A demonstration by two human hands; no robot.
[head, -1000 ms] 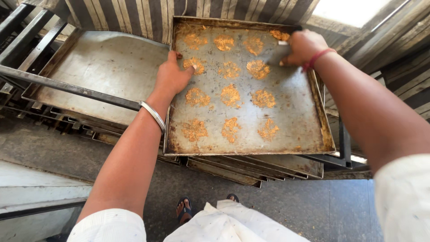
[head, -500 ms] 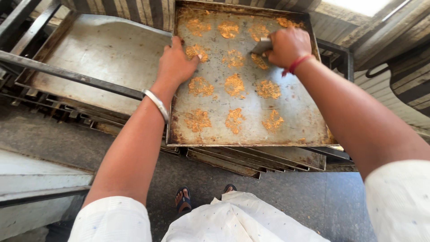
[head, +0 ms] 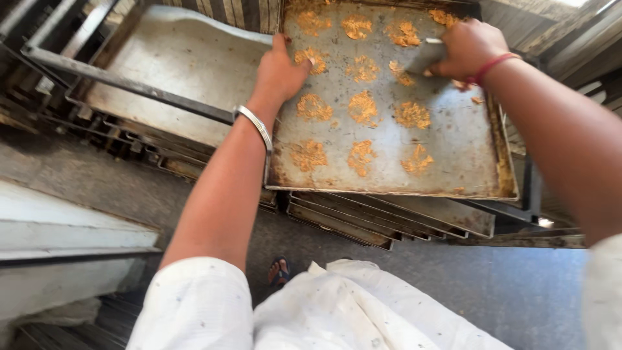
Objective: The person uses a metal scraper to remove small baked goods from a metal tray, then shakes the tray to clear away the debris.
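A: Tray position?
B: Baking tray (head: 453, 155) tops a stack of trays (head: 389, 220), crumb patches (head: 363, 107) on it.
A: Hands?
B: Left hand (head: 280, 68) grips tray's left edge. Right hand (head: 468, 46) clamped on a metal scraper (head: 426, 57), far end.

Baking tray (head: 453, 162) under both hands: dull, stained matt metal, rusty rims. Crusts (head: 363, 107): rough, crumbly. Left-wrist bangle (head: 256, 123): glossy metal.
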